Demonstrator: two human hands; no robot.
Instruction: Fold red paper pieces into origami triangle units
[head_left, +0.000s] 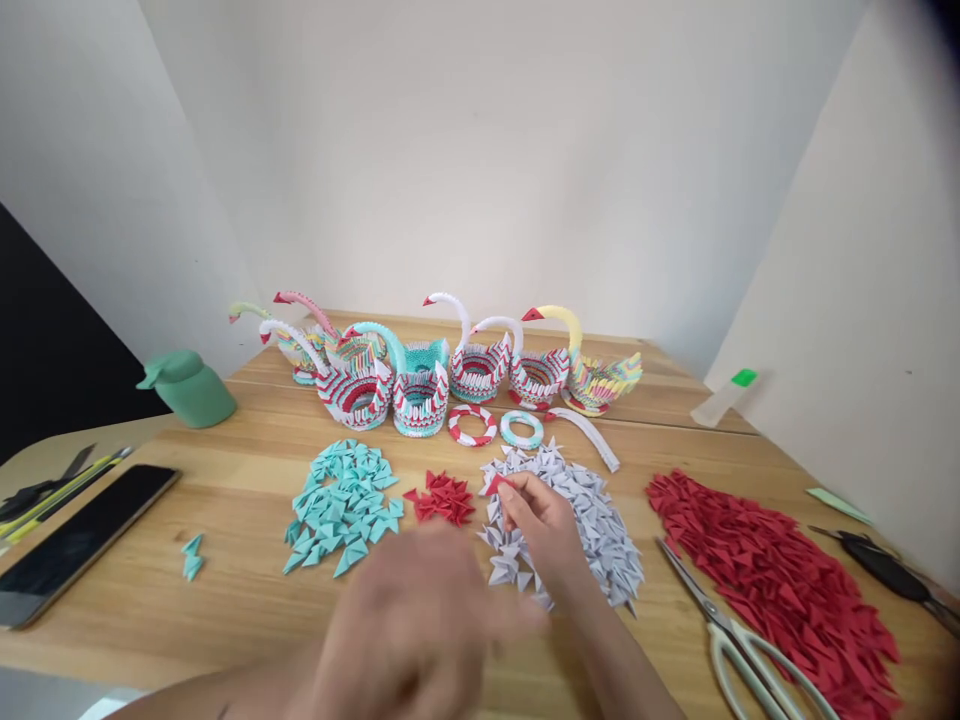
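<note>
My right hand (541, 520) is over the pile of pale grey-white folded paper pieces (600, 520), its thumb and fingers pinched on a small red paper piece (498, 485). Nearer the camera, my left hand (420, 625) is blurred by motion, and what its fingers hold, if anything, cannot be made out. Just beyond it lies a small heap of red pieces (442, 497), with a heap of turquoise pieces (345, 505) to the left. A much larger red pile (772, 590) covers the right side of the wooden table (225, 620).
Paper swans (480, 370) stand in a row at the back, with two paper rings (472, 426) before them. Scissors (724, 620) lie at the right front. On the left are a black phone (82, 545), a green pot (191, 390) and two loose turquoise pieces (193, 560).
</note>
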